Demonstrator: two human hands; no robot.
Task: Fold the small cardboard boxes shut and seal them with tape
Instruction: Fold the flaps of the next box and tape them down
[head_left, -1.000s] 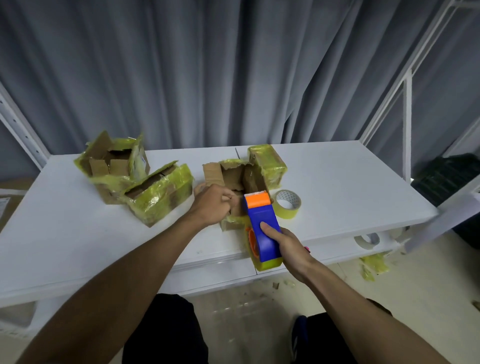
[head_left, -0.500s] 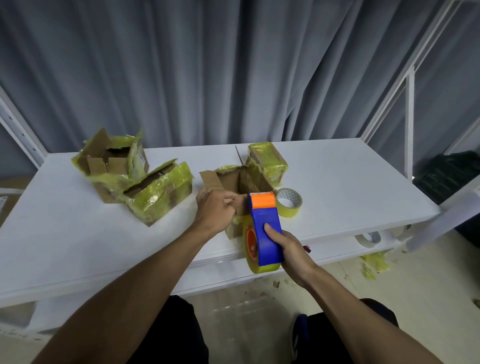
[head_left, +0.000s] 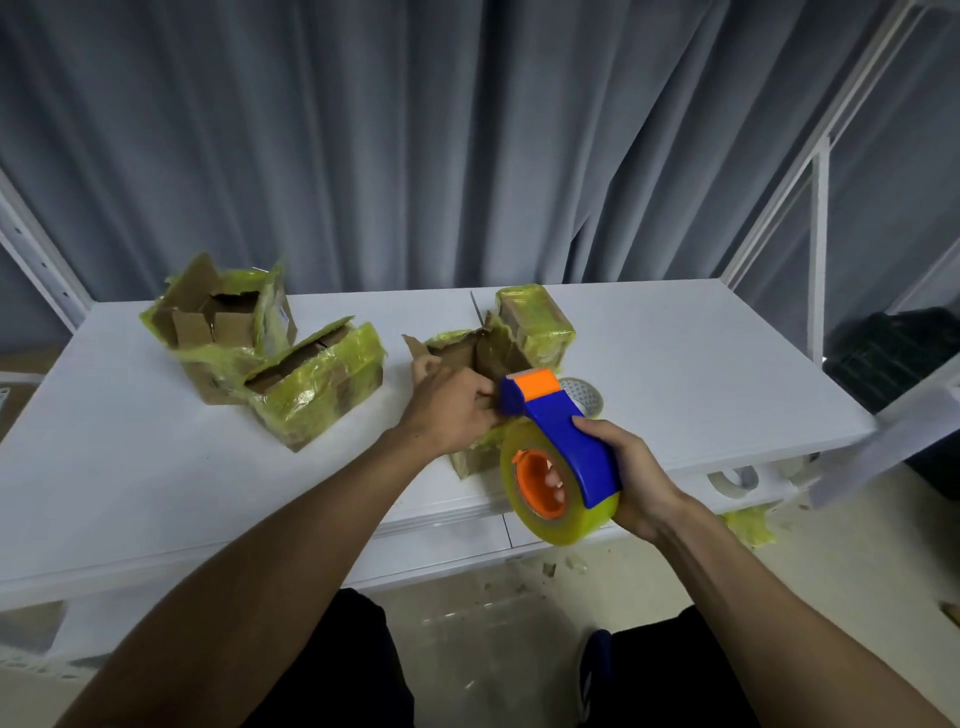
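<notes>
The upper-left box (head_left: 218, 332) bears a label (head_left: 281, 315) too blurred to read. The left hand (head_left: 447, 410) pinches the centre box (head_left: 470, 356) by its flap; the right hand (head_left: 631, 473) grips the tape dispenser (head_left: 566, 436) (blue, orange), since tilted rightward.

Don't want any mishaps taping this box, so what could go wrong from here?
The toothed blade of the tape dispenser sits beside the left hand and could nick its fingers. The open box has flaps up, so tape laid now may seal crooked. It stands near the front edge of the table; a hard pull might drag it off.
</notes>
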